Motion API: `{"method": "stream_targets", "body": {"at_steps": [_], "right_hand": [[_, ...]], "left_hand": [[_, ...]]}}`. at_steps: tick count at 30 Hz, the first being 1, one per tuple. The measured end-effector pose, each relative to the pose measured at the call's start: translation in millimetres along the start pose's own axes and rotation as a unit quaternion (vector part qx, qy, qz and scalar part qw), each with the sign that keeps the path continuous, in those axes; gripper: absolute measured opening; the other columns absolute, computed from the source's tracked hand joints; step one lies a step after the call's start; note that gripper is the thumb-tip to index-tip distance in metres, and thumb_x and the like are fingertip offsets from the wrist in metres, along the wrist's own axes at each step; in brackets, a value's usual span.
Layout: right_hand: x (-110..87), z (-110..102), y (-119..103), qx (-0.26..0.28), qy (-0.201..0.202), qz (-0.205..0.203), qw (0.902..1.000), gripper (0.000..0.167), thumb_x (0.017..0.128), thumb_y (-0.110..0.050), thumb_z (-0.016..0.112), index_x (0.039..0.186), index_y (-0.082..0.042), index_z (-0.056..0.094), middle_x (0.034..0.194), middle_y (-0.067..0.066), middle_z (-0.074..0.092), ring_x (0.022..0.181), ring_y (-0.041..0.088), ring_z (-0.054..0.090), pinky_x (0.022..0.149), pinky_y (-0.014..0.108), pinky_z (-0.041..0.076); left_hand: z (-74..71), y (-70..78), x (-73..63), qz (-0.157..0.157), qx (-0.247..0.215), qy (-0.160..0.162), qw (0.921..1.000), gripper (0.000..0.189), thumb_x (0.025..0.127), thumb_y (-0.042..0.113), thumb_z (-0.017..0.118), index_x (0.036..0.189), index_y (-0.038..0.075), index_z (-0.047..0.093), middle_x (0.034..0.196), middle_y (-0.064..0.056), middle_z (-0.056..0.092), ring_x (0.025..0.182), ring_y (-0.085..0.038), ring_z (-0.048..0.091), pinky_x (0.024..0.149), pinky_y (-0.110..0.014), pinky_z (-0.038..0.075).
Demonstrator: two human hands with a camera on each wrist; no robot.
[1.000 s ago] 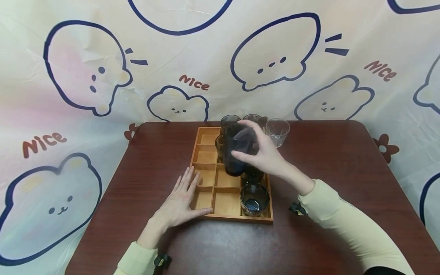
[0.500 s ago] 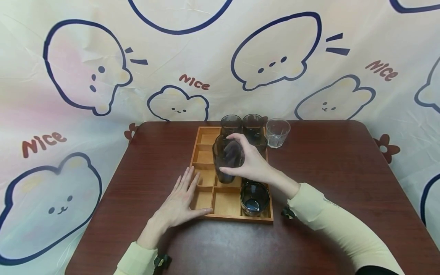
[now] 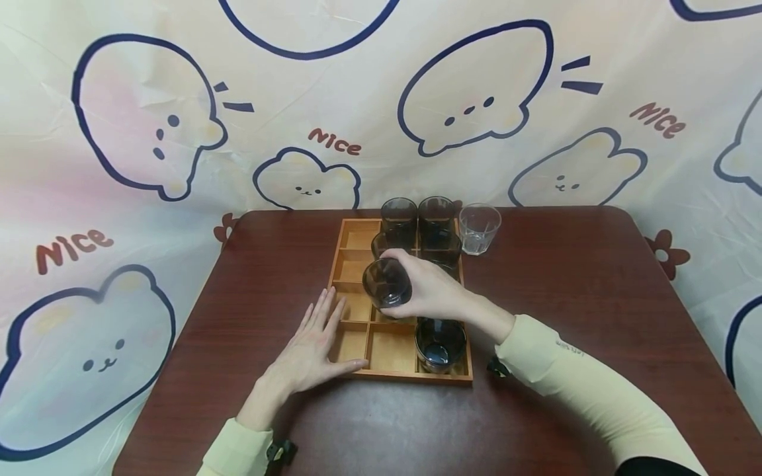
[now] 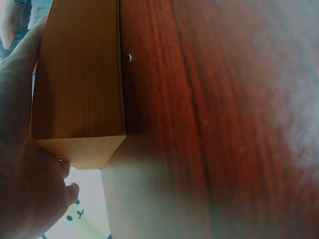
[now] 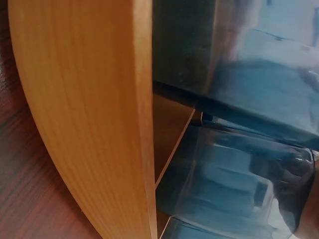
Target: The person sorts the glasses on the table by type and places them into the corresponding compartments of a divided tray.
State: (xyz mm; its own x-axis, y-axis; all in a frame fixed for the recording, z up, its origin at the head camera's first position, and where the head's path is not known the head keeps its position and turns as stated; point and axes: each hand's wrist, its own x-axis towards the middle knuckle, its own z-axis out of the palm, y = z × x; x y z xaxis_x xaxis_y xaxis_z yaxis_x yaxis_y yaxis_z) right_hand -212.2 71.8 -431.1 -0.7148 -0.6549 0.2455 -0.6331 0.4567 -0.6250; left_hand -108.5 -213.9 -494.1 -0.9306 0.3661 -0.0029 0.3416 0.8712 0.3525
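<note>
A dark smoked drinking glass (image 3: 384, 281) is gripped by my right hand (image 3: 431, 289), tilted with its mouth towards me. It is over the third compartment from the back in the middle column of a wooden tray (image 3: 411, 378). Whether its base touches the tray is hidden. My left hand (image 3: 306, 352) rests against the tray's front left corner with fingers spread, the thumb along the front edge. In the left wrist view, the fingers of this hand (image 4: 30, 194) lie at the tray's wall (image 4: 82, 74). Dark glasses (image 5: 224, 174) fill part of the right wrist view.
Dark glasses stand along the tray's right column, including one at the front (image 3: 440, 344). Two more, one at the back (image 3: 399, 215), stand in the middle column. A clear glass (image 3: 479, 228) stands beyond the tray's back right corner on the brown table (image 3: 565, 277).
My right hand has carried the dark glass left and towards me, from above the right side to the middle column, lowering it and tilting its mouth towards me. The left hand has stayed put.
</note>
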Motion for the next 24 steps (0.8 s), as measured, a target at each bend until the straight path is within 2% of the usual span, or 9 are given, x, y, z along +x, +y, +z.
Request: {"method": "stream_targets", "body": {"at_steps": [6,13,17,24], "right_hand": [[0.4,1,-1,-0.038,-0.023,-0.010,0.9990,0.093,0.078,-0.035,0.100,0.152,-0.011,0.050,0.129,0.008,0.076,0.114,0.024,0.076,0.096,0.048,0.065],[1.0,2,-2,-0.072,-0.031,-0.026,0.9966,0.094,0.077,-0.034,0.101,0.152,-0.008,0.051,0.123,0.010,0.079,0.112,0.026,0.077,0.097,0.050,0.065],[2.4,7,8,-0.084,-0.029,-0.026,0.9957,0.096,0.075,-0.040,0.101,0.152,-0.012,0.051,0.125,0.007,0.079,0.115,0.028,0.076,0.100,0.053,0.063],[3.8,17,22,-0.075,-0.026,-0.019,0.9966,0.098,0.073,-0.045,0.101,0.152,-0.016,0.052,0.140,0.006,0.071,0.128,0.027,0.070,0.114,0.056,0.054]], "left_hand": [[0.0,-0.1,-0.4,-0.003,-0.001,-0.002,1.0000,0.128,0.085,0.076,0.077,0.175,0.003,0.022,0.185,-0.023,0.007,0.174,-0.041,0.008,0.138,-0.066,0.020],[0.4,-0.4,-0.3,-0.005,-0.003,-0.004,1.0000,0.128,0.086,0.077,0.077,0.175,0.004,0.021,0.186,-0.023,0.006,0.174,-0.041,0.008,0.138,-0.066,0.019],[0.4,-0.2,0.1,-0.006,-0.006,-0.006,0.9999,0.128,0.086,0.078,0.076,0.176,0.005,0.021,0.186,-0.022,0.005,0.174,-0.040,0.007,0.138,-0.066,0.019],[0.6,-0.2,-0.1,-0.006,-0.004,-0.006,1.0000,0.128,0.086,0.077,0.077,0.176,0.005,0.021,0.186,-0.022,0.005,0.174,-0.041,0.007,0.138,-0.066,0.019]]}}
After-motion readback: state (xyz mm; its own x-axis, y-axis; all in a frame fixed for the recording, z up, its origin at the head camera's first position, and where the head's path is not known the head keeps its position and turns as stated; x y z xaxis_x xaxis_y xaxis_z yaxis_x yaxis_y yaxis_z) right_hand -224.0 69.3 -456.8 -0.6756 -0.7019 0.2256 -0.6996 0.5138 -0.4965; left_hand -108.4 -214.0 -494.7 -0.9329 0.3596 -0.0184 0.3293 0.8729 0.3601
